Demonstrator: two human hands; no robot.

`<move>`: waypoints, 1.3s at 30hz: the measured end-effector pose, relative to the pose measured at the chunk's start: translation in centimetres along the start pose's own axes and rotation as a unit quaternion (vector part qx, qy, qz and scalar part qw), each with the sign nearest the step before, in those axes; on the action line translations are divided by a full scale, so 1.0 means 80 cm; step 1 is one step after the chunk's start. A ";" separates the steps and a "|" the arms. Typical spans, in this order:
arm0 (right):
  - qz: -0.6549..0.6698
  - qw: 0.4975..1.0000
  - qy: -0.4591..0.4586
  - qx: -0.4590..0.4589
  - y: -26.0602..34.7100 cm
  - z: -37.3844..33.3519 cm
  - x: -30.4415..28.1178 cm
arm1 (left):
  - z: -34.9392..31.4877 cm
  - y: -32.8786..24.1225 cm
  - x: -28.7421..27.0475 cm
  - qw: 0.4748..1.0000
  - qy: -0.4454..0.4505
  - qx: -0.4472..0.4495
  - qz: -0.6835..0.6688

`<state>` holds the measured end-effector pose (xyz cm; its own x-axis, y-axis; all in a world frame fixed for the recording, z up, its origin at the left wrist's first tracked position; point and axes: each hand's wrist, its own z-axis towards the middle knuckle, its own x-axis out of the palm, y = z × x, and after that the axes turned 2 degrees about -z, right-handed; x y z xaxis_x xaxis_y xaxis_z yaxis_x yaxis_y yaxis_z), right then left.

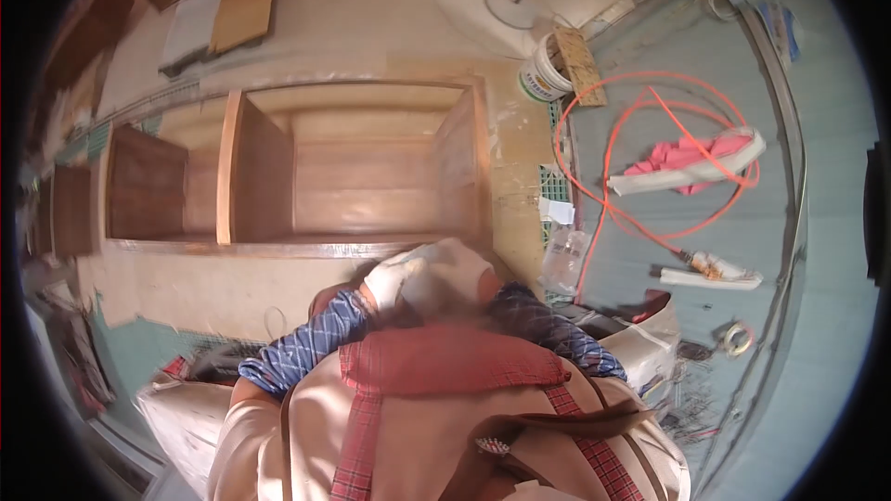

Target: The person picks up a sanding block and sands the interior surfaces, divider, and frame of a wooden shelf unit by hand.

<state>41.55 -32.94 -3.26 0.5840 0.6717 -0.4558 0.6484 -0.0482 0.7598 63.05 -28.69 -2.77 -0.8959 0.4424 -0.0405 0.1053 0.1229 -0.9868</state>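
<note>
My left hand [388, 280] and my right hand [471, 264], both in whitish gloves, come together in front of my chest. They are smeared by motion, so their fingers do not show clearly. A pale grey-white patch lies between them; I cannot tell whether it is a cloth or part of a glove. Just beyond the hands is the front edge of a brown wooden cabinet [227, 167] with two open compartments. The gloves overlap that edge in the picture, but contact cannot be made out. Blue patterned sleeves cover both forearms.
An orange hose [608, 153] loops across the green floor at right, around a pink cloth [687, 160] and a spray-gun-like tool [719, 266]. A white bucket [541, 79] stands beyond the cabinet's right corner. A tape roll [738, 339] lies at right; boards [243, 9] rest at far left.
</note>
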 end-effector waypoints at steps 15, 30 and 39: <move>0.212 0.905 -0.296 0.219 -0.229 0.334 -0.194 | 0.336 0.257 -0.009 0.897 -0.355 -0.042 -0.258; 0.325 0.910 -0.224 0.124 -0.268 0.453 -0.217 | 0.498 0.295 0.006 0.928 -0.295 0.055 -0.223; 0.356 0.869 -0.270 0.214 -0.233 0.448 -0.230 | 0.393 0.268 0.060 0.958 -0.219 -0.014 -0.184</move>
<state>36.22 -70.91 -25.70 0.9805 -0.0795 -0.1798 0.0838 -0.6583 0.7481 47.47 -51.86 -29.07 -0.9689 -0.0498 0.2425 -0.2474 0.2254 -0.9423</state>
